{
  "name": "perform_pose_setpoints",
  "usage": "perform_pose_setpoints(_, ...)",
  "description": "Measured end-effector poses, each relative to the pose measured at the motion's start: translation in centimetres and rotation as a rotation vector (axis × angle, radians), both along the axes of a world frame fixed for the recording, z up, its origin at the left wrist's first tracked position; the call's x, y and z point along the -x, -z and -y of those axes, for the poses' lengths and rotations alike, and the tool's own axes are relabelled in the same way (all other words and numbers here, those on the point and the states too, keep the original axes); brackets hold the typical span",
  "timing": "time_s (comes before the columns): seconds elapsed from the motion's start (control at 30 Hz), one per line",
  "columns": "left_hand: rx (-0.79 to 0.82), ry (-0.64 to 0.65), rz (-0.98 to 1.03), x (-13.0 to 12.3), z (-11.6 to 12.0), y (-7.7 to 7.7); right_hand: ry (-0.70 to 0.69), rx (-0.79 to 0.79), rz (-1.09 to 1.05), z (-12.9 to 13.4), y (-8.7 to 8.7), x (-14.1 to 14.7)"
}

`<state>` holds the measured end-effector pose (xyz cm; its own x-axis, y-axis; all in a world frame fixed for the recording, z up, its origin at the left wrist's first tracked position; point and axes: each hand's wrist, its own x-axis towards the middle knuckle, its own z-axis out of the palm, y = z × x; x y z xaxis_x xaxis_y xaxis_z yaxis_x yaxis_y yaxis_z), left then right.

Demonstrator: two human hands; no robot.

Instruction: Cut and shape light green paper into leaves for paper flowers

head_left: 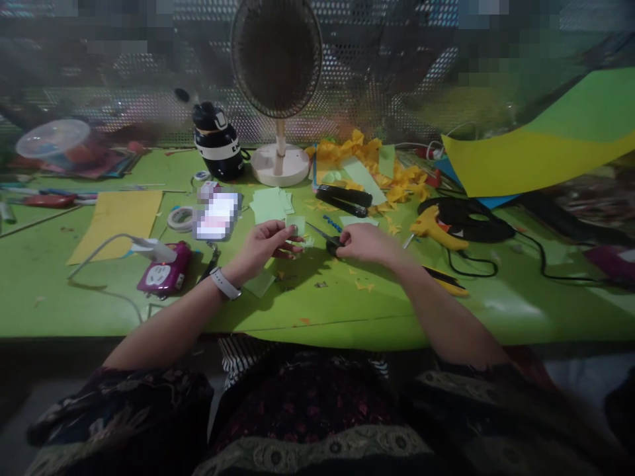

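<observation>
My left hand [268, 247], with a white watch on its wrist, pinches a small piece of pale green paper [297, 225] above the green table [317, 311]. Facing it, my right hand [361, 242] grips a pair of scissors [331, 243] by the dark handles, blades pointing left toward the paper. The scissor tips come close to the paper; whether they touch it I cannot tell. Behind my left hand lies a stack of pale green paper squares [270, 203]. Another green paper piece [260, 283] rests below that hand. Small scraps are scattered beneath both hands.
Behind stand a fan [280, 165] and a dark bottle [221, 149]. A black stapler [344, 198] lies before yellow paper cuttings [352, 149]. Right is a yellow glue gun [436, 228] with a cord; left are a lit phone [217, 216], tape roll [181, 219] and purple power strip [169, 270].
</observation>
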<state>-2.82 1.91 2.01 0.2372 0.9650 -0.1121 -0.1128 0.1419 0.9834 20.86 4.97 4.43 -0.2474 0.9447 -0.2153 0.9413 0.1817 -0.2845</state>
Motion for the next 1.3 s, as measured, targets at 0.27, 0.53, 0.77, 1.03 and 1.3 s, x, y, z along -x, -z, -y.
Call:
perform_pose_setpoints(0.27,0.015,-0.052,0.034,0.0,-0.1,0.0,0.217,0.309,-0.701,0.2,-0.8,0.0)
perform_pose_setpoints(0.53,-0.052,-0.133,0.073,0.0,0.2,-0.2,0.198,0.458,-1.047,1.9,0.6,2.2)
perform_pose_setpoints(0.77,-0.089,-0.201,0.074,-0.1,0.5,-0.3,0.087,0.477,-0.946,3.2,0.7,3.2)
perform_pose_setpoints(1.03,-0.071,-0.206,0.083,-0.4,0.6,-0.5,0.054,0.476,-0.972,3.7,0.7,3.6)
perform_pose_setpoints(1.3,-0.076,-0.252,0.115,-0.6,0.7,-0.4,0.039,0.435,-0.947,3.8,1.2,3.7)
